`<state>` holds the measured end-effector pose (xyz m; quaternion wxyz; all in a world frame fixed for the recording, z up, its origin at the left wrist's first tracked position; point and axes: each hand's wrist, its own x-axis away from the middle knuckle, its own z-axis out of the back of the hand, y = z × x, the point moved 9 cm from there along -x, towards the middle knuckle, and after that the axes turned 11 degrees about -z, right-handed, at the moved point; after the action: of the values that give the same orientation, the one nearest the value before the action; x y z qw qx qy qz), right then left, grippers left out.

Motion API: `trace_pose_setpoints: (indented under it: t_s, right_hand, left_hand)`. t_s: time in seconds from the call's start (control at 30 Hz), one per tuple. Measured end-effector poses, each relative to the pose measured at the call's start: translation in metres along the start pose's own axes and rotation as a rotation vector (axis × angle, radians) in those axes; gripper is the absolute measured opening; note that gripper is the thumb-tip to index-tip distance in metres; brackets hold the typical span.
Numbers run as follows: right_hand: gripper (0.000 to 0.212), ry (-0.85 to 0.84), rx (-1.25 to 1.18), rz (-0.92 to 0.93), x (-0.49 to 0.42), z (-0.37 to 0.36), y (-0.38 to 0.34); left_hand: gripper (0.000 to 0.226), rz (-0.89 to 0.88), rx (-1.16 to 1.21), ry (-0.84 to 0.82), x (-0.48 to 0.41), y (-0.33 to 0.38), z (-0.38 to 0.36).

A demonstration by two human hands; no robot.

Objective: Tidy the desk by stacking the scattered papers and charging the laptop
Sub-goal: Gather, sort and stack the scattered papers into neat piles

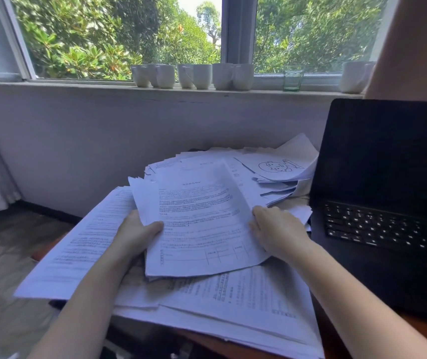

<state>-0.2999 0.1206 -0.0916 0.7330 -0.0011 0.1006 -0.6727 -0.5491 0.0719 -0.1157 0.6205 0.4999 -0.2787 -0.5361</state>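
Note:
A bundle of printed sheets [202, 224] is lifted a little above the desk between both hands. My left hand [136, 233] grips its left edge, thumb on top of the page. My right hand [275, 230] holds the right edge, fingers curled under the sheets. More loose papers [246, 299] lie spread beneath and hang over the desk's front. One long sheet [82, 244] sticks out to the left. Further sheets, one with a line drawing [278, 167], pile up at the back. The black laptop [385, 211] stands open on the right, screen dark. No charger is in view.
The brown desk edge [222, 345] shows at the bottom. Several white mugs [194, 76], a small glass [293, 79] and another mug [353, 76] line the window sill behind. Wooden floor [7, 255] lies to the left.

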Motion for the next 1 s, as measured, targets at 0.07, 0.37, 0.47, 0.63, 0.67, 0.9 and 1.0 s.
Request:
trace_pose_setpoints:
  t_s: [0.07, 0.37, 0.47, 0.63, 0.67, 0.9, 1.0]
  right_hand:
    - [0.01, 0.06, 0.042, 0.055, 0.003, 0.003, -0.01]
    - [0.029, 0.146, -0.272, 0.008, -0.018, -0.001, 0.008]
    - [0.042, 0.102, -0.512, -0.153, -0.029, -0.007, 0.03]
    - [0.046, -0.029, -0.636, -0.283, -0.046, -0.018, 0.034]
    - [0.04, -0.067, -0.645, -0.311, -0.05, -0.019, 0.031]
    - [0.021, -0.135, -0.8, -0.404, -0.073, -0.027, 0.028]
    - [0.034, 0.164, -0.741, -0.336, -0.065, 0.001, 0.042]
  left_hand:
    - [0.02, 0.012, 0.073, -0.067, -0.002, -0.001, -0.004]
    - [0.029, 0.02, 0.072, -0.066, -0.014, -0.01, -0.002]
    - [0.029, -0.061, -0.04, 0.117, -0.012, -0.009, 0.011]
    - [0.021, -0.228, -0.032, 0.413, 0.001, -0.002, 0.034]
    - [0.022, -0.252, -0.029, 0.46, 0.004, 0.001, 0.039]
    - [0.02, -0.266, -0.052, 0.619, 0.009, -0.002, 0.054]
    - [0.012, -0.235, -0.006, 0.636, 0.008, -0.006, 0.056]
